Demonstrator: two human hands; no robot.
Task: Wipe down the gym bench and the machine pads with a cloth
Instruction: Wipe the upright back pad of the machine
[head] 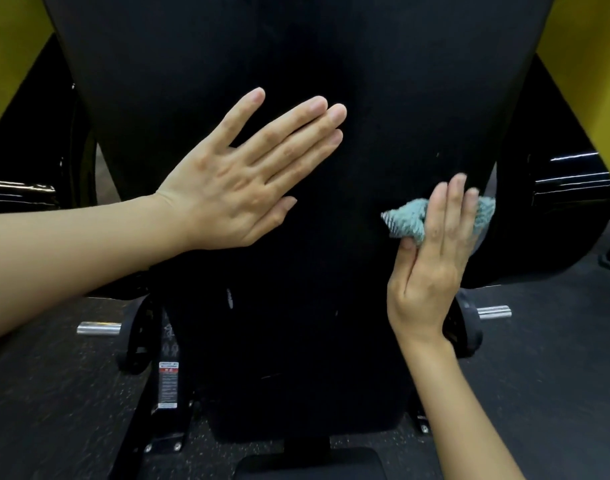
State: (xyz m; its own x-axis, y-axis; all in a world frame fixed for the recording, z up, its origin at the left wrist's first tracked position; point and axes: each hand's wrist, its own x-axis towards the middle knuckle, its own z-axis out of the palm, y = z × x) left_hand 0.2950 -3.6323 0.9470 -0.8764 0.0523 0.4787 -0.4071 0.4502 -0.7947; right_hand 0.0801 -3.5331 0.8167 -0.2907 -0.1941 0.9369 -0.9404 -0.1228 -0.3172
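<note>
The left hand (241, 181) lies flat, fingers straight, on the middle of the black pad (296, 64). The right hand (431, 268) pinches a bunched teal cloth (405, 220) between thumb and fingers, against the pad near its right edge.

Floor: dark rubber matting (47, 393), pale-speckled.
Sides: yellow panel (5, 46) upper left, another (587, 46) upper right.
Fittings: chrome peg (97, 329) left, second (493, 311) right, both low.
Light: glints on glossy black bar (570, 181).

A sticker (168, 384) on the frame post (167, 323), down-left of the gripped cloth (405, 220), is showing print too small to read.
</note>
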